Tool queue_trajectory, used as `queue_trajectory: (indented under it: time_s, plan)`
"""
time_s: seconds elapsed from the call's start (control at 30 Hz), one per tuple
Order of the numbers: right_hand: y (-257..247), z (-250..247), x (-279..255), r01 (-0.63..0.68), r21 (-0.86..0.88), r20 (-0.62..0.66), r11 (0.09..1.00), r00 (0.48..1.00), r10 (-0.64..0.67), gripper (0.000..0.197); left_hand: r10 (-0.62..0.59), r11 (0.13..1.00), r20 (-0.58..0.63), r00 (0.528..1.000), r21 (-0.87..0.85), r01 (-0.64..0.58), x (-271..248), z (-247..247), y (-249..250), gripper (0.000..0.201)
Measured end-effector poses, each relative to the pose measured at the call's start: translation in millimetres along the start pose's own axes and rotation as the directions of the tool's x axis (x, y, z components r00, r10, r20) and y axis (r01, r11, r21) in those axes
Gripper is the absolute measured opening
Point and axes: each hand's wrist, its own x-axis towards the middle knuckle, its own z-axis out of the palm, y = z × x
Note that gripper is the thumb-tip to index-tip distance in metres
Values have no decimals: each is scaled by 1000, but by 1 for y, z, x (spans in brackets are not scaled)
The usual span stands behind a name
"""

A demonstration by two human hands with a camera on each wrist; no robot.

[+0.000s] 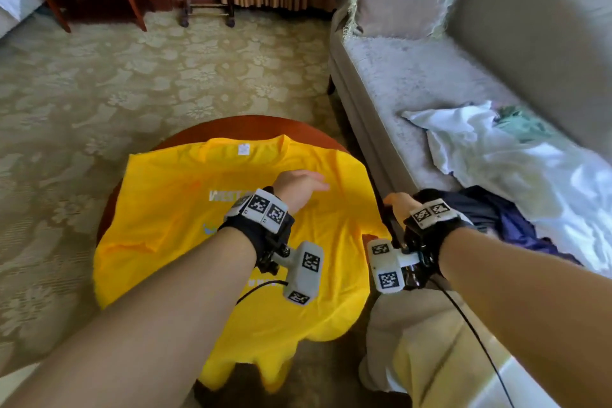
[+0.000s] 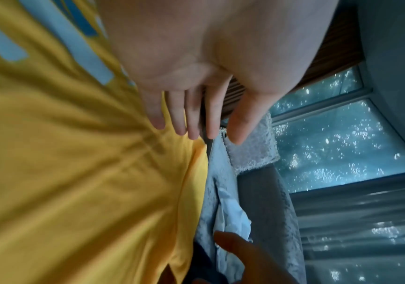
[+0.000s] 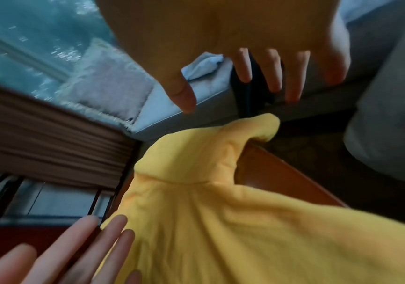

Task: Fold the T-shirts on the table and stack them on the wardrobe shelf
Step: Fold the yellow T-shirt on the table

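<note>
A yellow T-shirt (image 1: 185, 242) lies spread, print side up, over a round wooden bench (image 1: 238, 127), its neck label at the far edge and its hem hanging off the near edge. The shirt's cloth is creased around the middle. The left hand (image 1: 299, 189) lies palm down over the shirt's upper right part, fingers (image 2: 194, 119) straight and close together, their tips at or just above the cloth; it grips nothing. The right hand (image 1: 399, 205) hovers past the bench's right edge, above the shirt's right sleeve (image 3: 252, 130), which bunches upward over the rim. Its fingers (image 3: 273, 73) are spread and only slightly bent, apart from the sleeve and holding nothing. Each wrist carries a black strap with a white marker-covered camera block. To the right stands a pale sofa (image 1: 430, 76), close beside the bench. On its seat lie a crumpled white garment (image 1: 496, 156), a dark blue garment (image 1: 503, 215) nearer the right hand, and a green item (image 1: 520, 122) further back. A patterned carpet (image 1: 132, 76) covers the floor.
</note>
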Motion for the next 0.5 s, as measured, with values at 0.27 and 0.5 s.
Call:
queue_trajectory:
  time_s: [0.27,0.5]
  plan:
    - [19,0,7,-136,291,217,947,973,73,55,30,989,119,992,139,-47,19,45,-4,39]
    - [9,-14,16,-159,283,45,946,987,152,38,24,981,218,976,181,-64,28,45,-2,45]
